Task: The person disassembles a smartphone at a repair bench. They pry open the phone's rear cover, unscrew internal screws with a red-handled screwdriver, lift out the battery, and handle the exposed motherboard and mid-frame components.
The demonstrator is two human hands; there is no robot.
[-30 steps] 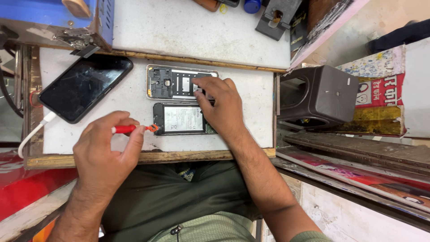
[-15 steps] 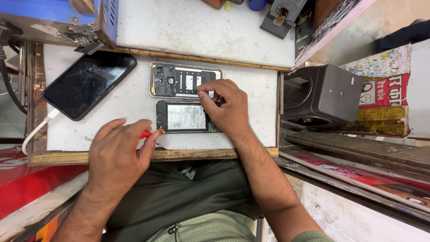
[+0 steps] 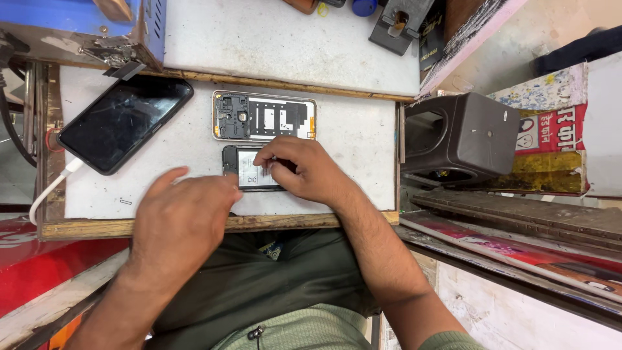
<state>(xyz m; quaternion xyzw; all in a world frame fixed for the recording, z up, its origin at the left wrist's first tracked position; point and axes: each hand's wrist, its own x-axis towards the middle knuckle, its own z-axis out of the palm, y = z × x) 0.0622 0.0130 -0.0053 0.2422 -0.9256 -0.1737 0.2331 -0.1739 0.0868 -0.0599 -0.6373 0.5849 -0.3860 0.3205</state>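
Observation:
An opened phone [image 3: 248, 170] with its battery showing lies on the white work mat [image 3: 350, 136]. My right hand [image 3: 304, 172] rests over its right half, fingertips bent down onto the battery. My left hand [image 3: 181, 220] lies back-up just left of the phone, its fingertips at the phone's lower left edge. Whatever is under its palm is hidden. The phone's removed inner frame [image 3: 265, 116] lies flat just beyond the phone.
A black phone with a cracked screen [image 3: 123, 123] lies at the left, with a white cable [image 3: 48, 191] plugged in. A blue box [image 3: 78, 26] stands at the back left. A black speaker [image 3: 460, 139] sits at the right, beyond the mat's edge.
My left hand moved right toward the phone and turned palm down; the red-handled screwdriver it held no longer shows. My right hand slid down from the frame onto the battery.

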